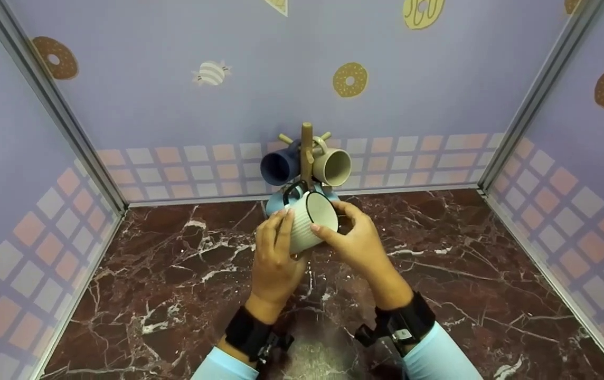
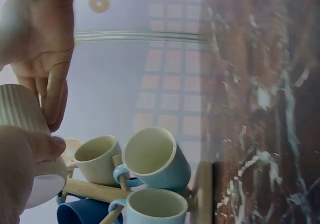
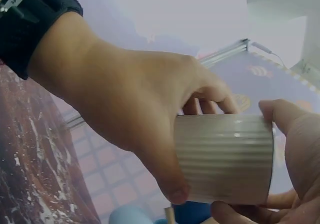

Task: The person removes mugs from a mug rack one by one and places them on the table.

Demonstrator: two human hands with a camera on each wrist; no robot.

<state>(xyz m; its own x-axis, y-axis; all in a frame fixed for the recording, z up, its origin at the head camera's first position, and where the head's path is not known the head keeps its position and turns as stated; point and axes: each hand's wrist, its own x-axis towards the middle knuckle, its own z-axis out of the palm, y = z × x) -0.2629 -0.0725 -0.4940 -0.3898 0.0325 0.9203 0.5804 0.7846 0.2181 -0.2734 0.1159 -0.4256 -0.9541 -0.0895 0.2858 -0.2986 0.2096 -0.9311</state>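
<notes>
A white ribbed mug point(image 1: 302, 232) with a black rim and black handle is held tilted between both hands, its opening toward the right in the head view. My left hand point(image 1: 275, 248) grips the mug's ribbed side, its thumb point(image 2: 47, 146) lying along it in the left wrist view. On the opposite side, my right hand point(image 1: 357, 240) holds the mug with its thumb at the rim and its fingers partly hidden behind. The right wrist view shows the ribbed wall point(image 3: 225, 159) spanning the space between the two hands.
Just beyond the hands stands a wooden mug tree point(image 1: 307, 142). On it hang a dark blue mug point(image 1: 281, 166), a cream mug point(image 1: 333, 166) and light blue mugs point(image 2: 157, 159) lower down. Patterned panels point(image 1: 175, 105) enclose the dark red marbled tabletop point(image 1: 164, 285) at the back and sides.
</notes>
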